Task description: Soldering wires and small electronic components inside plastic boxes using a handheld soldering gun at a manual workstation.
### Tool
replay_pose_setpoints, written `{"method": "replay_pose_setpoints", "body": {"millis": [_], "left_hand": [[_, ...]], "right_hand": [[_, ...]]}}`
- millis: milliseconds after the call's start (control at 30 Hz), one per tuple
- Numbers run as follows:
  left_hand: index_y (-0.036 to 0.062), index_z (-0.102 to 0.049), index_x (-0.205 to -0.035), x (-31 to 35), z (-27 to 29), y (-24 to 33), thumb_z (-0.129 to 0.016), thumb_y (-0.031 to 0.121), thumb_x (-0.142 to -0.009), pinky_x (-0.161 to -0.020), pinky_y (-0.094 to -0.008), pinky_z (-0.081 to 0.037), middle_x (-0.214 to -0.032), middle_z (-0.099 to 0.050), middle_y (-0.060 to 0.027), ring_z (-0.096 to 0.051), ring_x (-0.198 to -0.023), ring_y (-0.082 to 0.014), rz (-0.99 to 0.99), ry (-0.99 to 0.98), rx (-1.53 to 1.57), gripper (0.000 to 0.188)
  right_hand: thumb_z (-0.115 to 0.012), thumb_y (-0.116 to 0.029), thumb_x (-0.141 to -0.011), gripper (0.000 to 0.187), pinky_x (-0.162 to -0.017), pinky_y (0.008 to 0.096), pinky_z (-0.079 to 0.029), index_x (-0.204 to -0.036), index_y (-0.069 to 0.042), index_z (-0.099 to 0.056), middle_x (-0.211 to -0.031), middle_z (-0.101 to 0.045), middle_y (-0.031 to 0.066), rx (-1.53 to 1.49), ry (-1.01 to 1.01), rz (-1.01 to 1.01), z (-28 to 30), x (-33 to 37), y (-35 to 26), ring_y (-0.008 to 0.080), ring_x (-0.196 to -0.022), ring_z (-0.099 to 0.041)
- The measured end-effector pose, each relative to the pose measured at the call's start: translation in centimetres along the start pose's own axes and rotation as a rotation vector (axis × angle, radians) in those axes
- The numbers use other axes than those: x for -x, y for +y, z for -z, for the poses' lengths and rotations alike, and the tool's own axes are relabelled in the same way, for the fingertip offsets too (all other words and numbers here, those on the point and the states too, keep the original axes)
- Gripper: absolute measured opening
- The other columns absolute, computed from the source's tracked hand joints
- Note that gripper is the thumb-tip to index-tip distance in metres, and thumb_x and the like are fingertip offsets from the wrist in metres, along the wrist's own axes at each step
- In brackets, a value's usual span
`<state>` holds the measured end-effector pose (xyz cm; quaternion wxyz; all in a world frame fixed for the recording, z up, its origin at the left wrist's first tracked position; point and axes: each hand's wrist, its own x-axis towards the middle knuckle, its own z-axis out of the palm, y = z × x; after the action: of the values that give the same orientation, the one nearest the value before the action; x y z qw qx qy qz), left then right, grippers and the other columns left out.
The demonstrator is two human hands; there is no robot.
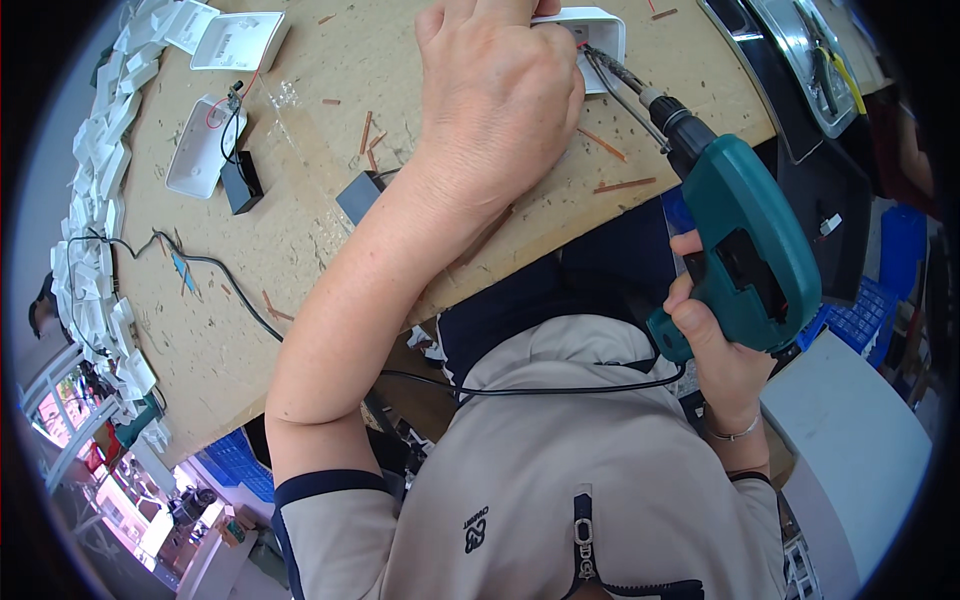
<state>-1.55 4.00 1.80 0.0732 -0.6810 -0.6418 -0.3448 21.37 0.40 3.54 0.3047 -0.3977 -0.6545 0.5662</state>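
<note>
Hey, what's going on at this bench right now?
A person is driving a teal power screwdriver, gripped in the right hand, into a small white plastic housing that the left hand presses onto the wooden worktable. The bit meets the housing's edge. More white housings and a black wire lie to the left.

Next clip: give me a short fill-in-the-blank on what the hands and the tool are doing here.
1. The right hand grips a ____ power drill.
2. The left hand presses on a ____ plastic housing.
3. The drill's bit points into that ____.
4. A black ____ trails across the wooden bench.

Missing: green; white; housing; cable
</note>
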Motion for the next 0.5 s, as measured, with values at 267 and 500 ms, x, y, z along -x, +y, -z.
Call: {"method": "replay_pose_setpoints", "body": {"millis": [267, 500], "left_hand": [[-0.0009, -0.053, -0.064, 0.0, 0.8, 0.7, -0.058, 0.001, -0.064, -0.071, -0.0391, -0.035, -0.088, -0.049, -0.0127, -0.047, -0.082, -0.0299, -0.001, 0.023, 0.021, 0.006], [-0.0007, -0.052, -0.064, 0.0, 0.7, 0.5, -0.058, 0.001, -0.064, -0.071, -0.0391, -0.035, -0.087, -0.049, -0.0122, -0.047, -0.082, -0.0295, -0.025, 0.024, -0.012, 0.006]], "right_hand": [[-0.068, -0.012, -0.075, 0.051, -0.060, 0.0212, -0.048, -0.119, 0.001, -0.046, -0.101, -0.057, 0.0134, 0.019, 0.020, -0.029, -0.2, -0.1, -0.3, 0.0102, -0.071, -0.055], [-0.068, -0.012, -0.075, 0.050, -0.061, 0.0210, -0.049, -0.118, 0.001, -0.046, -0.100, -0.057, 0.0123, 0.008, 0.035, -0.026, -0.2, -0.2, -0.5, 0.0101, -0.072, -0.055]]}}
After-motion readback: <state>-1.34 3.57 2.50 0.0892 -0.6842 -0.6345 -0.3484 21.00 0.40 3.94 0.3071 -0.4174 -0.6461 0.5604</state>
